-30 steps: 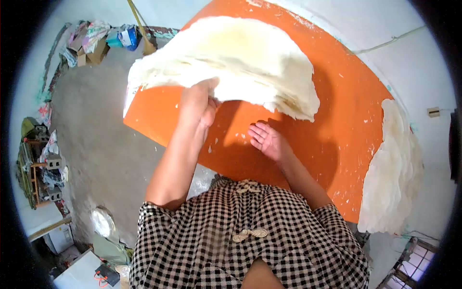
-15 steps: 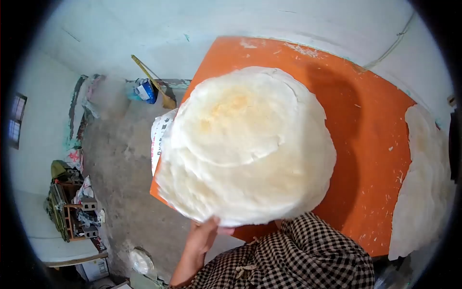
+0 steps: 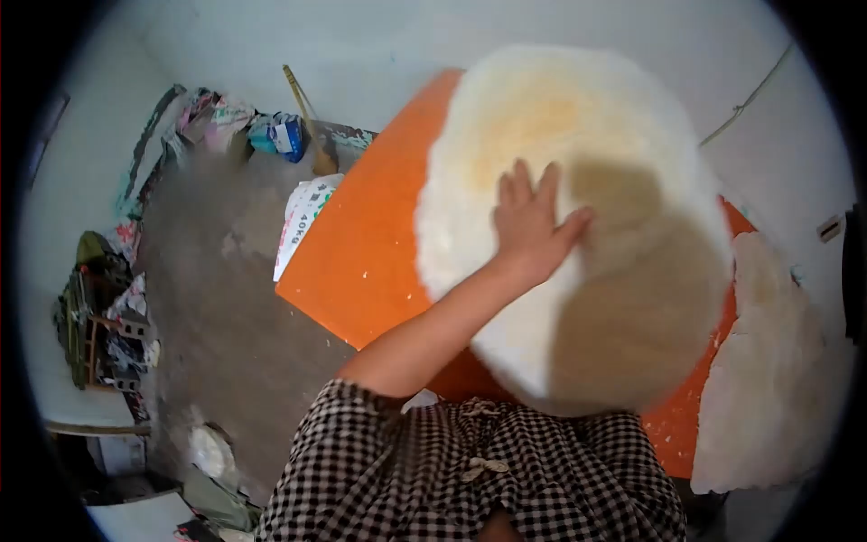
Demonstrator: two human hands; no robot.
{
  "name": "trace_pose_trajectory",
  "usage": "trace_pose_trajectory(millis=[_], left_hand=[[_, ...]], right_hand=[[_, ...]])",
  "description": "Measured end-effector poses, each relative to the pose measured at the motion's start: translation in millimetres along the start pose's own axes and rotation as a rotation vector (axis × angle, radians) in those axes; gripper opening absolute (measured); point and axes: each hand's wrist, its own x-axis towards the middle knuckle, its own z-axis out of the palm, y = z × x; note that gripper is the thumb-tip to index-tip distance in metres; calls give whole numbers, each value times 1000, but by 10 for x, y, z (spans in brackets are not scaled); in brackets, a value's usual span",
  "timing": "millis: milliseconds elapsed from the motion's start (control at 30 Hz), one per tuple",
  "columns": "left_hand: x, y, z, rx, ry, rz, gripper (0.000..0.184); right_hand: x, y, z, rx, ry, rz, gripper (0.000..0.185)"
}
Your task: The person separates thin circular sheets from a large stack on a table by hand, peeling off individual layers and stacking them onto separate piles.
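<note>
My left hand (image 3: 533,230) is spread over the upper face of a stack of large, round, thin flatbreads (image 3: 506,330), its fingers apart and seeming to touch the top sheet. The stack is pale cream with a browned patch near its far side, and motion blurs its edges. It appears raised and tilted over the orange table (image 3: 361,239), close to my checked clothing. A shadow covers its right part. My right hand does not show; the stack may hide it.
More pale flatbread sheets (image 3: 759,379) hang over the table's right end. A white printed sack (image 3: 302,221) leans by its left edge. A broom (image 3: 321,158) and a blue package (image 3: 287,137) stand near the wall. Shelving with clutter (image 3: 104,316) is at far left.
My left hand has let go of the near edge and now lies spread on top. The stack has shifted right in view, with more of the table's left side showing.
</note>
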Motion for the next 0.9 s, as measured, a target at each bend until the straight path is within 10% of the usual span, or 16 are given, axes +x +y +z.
trace_pose_trajectory(millis=[333, 567, 700, 900], left_hand=[[346, -88, 190, -1481, -378, -62, 75], [-1282, -2042, -201, -2049, -111, -519, 69], [-2273, -2017, -847, -1728, 364, -1081, 61], [-2405, -1724, -899, -1208, 48, -868, 40]], right_hand=[[-404, -1258, 9, -533, 48, -833, 48], [-1132, -314, -715, -1461, -100, -452, 59], [-1367, 77, -1461, -1664, -30, -226, 60], [-1533, 269, -1570, -1724, -26, -338, 64]])
